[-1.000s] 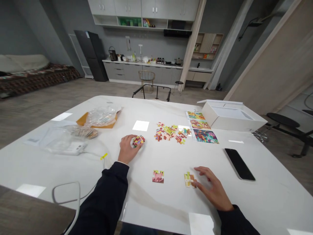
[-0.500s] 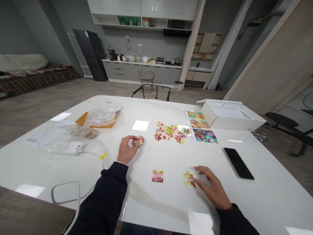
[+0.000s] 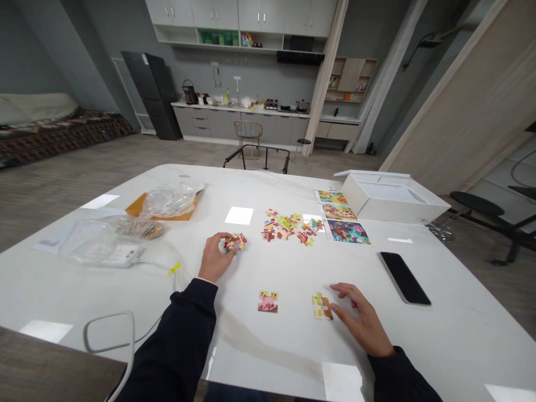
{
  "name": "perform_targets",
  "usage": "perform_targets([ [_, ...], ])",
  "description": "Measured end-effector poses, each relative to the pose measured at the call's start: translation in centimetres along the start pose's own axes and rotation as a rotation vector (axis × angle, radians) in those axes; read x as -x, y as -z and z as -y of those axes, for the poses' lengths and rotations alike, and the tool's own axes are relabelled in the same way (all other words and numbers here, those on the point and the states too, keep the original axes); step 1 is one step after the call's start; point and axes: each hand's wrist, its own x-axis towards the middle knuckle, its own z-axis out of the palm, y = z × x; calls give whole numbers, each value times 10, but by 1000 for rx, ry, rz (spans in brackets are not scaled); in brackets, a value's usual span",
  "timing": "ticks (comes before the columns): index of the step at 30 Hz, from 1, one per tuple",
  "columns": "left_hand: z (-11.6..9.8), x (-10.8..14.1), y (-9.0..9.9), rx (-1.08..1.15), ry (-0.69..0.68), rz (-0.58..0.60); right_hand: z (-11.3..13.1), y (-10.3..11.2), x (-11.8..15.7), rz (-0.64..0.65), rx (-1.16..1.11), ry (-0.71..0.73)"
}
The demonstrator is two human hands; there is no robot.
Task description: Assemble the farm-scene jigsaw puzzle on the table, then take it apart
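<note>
My left grip (image 3: 215, 258) is pinching a small red, yellow and purple jigsaw clump (image 3: 237, 242) between thumb and fingers, to the left of the loose heap of colourful jigsaw pieces (image 3: 288, 222) and a little nearer me; how many pieces make up the clump I cannot tell. My right grip (image 3: 362, 318) is relaxed, fingers spread apart with nothing between them, nearer me than the heap and to its right. Its thumb tip is at the right edge of a flat yellow-and-brown jigsaw piece (image 3: 321, 306), whether touching or just beside it I cannot tell. That piece lies nearer me than the heap, and so does a flat pink-and-green jigsaw piece (image 3: 268, 301), a little further left.

All of these are on the glossy white tabletop (image 3: 251, 268). Just right of the heap runs a row of three colourful printed pictures (image 3: 349, 231), and beyond them on that side sits a white rectangular box (image 3: 402, 211). A black-screened phone (image 3: 404, 278) lies right of the heap, towards me. Well left of the heap, crumpled clear plastic wrapping (image 3: 170, 200) rests on an orange-yellow sheet (image 3: 134, 205).
</note>
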Motion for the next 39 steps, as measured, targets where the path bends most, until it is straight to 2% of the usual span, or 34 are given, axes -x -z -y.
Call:
perform_targets([
  [5, -22, 3, 8, 48, -42, -27, -5, 0, 0, -33, -1, 3],
  [8, -55, 12, 4, 159, -128, -68, 0, 3, -4, -168, -56, 6],
  [10, -82, 20, -7, 235, -190, -66, 16, 1, -12, -192, -191, 2],
  [11, -96, 25, -14, 258, -216, -52, 29, -1, -19, -166, -301, -1],
  [14, -130, 35, -36, 332, -250, 8, 69, -19, -49, 72, -651, -15],
  [16, -143, 39, -49, 369, -263, 33, 86, -37, -73, 116, -829, -52],
  [19, -143, 38, -59, 385, -275, 87, 86, -58, -105, 110, -958, -136],
  [22, -129, 31, -58, 407, -294, 187, 71, -66, -119, 132, -910, -136],
  [26, -113, 21, -47, 459, -351, 379, 63, -63, -114, 198, -809, -92],
  [31, -110, 21, -42, 498, -382, 589, 70, -66, -106, 227, -815, -69],
  [36, -112, 26, -45, 535, -383, 600, 68, -66, -105, 307, -853, -111],
  [39, -110, 26, -47, 551, -395, 547, 64, -64, -107, 315, -850, -129],
])
